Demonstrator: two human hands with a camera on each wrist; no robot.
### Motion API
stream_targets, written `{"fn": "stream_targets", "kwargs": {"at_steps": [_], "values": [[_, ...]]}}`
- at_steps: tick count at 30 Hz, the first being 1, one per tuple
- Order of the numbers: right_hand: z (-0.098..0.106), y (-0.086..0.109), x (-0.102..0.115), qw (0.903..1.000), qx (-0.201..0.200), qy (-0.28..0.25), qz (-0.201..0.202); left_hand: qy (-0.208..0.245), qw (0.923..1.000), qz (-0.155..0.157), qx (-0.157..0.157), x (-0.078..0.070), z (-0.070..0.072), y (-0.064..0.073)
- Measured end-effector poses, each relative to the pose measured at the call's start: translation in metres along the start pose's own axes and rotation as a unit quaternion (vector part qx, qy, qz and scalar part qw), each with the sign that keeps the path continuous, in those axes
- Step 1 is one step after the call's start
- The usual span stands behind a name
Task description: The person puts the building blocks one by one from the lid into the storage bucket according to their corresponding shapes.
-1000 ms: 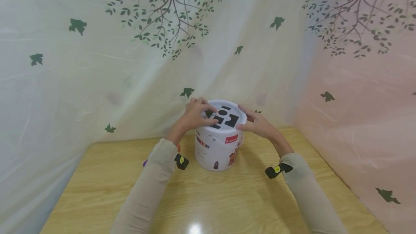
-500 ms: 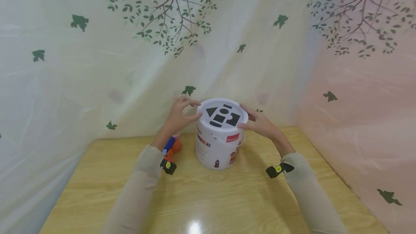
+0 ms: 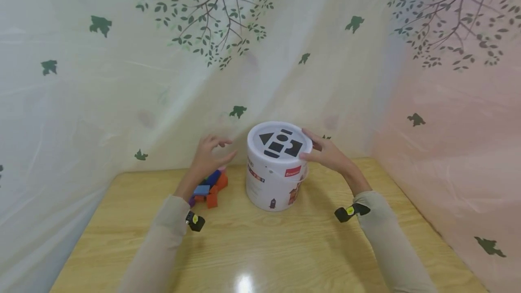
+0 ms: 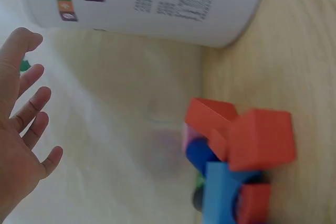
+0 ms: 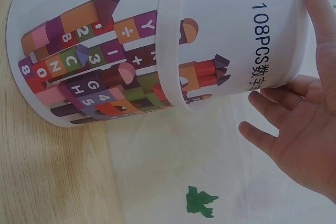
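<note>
A white toy-block bucket stands upright on the table, its lid on top, with several black shape cut-outs. My left hand hovers left of the bucket, apart from it, fingers spread and nothing in them; the left wrist view shows the same hand bare. At the bucket's right side my right hand touches the lid's edge with thumb and fingers spread. In the right wrist view the little finger of that hand stands off the bucket.
Loose blocks in red, orange and blue lie in a pile left of the bucket, partly behind the left forearm. A white handle hangs across the bucket's side. Behind the wooden table hangs a leaf-print curtain.
My left hand has moved from above the lid to the left, away from the bucket, uncovering the cut-outs and the block pile. The right hand stays at the rim.
</note>
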State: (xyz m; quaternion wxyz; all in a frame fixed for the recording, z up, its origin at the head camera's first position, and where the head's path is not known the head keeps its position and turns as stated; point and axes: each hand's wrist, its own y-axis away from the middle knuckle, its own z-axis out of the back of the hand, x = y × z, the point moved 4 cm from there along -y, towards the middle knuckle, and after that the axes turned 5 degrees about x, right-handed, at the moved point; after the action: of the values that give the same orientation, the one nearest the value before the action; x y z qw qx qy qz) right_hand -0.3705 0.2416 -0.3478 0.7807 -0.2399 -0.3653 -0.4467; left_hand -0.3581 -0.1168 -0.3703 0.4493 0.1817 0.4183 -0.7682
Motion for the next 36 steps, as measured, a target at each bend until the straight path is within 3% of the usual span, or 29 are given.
{"fn": "stream_targets", "kwargs": {"at_steps": [10,14,20,25,33,36], "values": [[0.0,-0.001,0.0,1.0,0.001,-0.002,-0.002,-0.079,0.996,-0.042,0.002,0.044,-0.012,0.028],[0.001,-0.001,0.0,1.0,0.0,-0.001,0.001,-0.105,0.9932,-0.04,0.031,0.054,-0.017,0.038],[0.0,-0.001,0.001,1.0,0.002,-0.003,0.001,-0.147,0.9847,0.012,0.093,0.062,-0.02,0.05],[0.0,-0.001,0.002,1.0,0.004,-0.005,0.003,-0.172,0.9782,0.009,0.116,0.066,-0.018,0.059],[0.0,-0.002,0.001,1.0,0.006,-0.003,0.007,-0.178,0.9732,0.006,0.145,0.064,-0.011,0.072],[0.0,-0.002,0.001,1.0,0.008,0.001,0.005,-0.174,0.9713,0.018,0.16,0.065,-0.009,0.077]]}}
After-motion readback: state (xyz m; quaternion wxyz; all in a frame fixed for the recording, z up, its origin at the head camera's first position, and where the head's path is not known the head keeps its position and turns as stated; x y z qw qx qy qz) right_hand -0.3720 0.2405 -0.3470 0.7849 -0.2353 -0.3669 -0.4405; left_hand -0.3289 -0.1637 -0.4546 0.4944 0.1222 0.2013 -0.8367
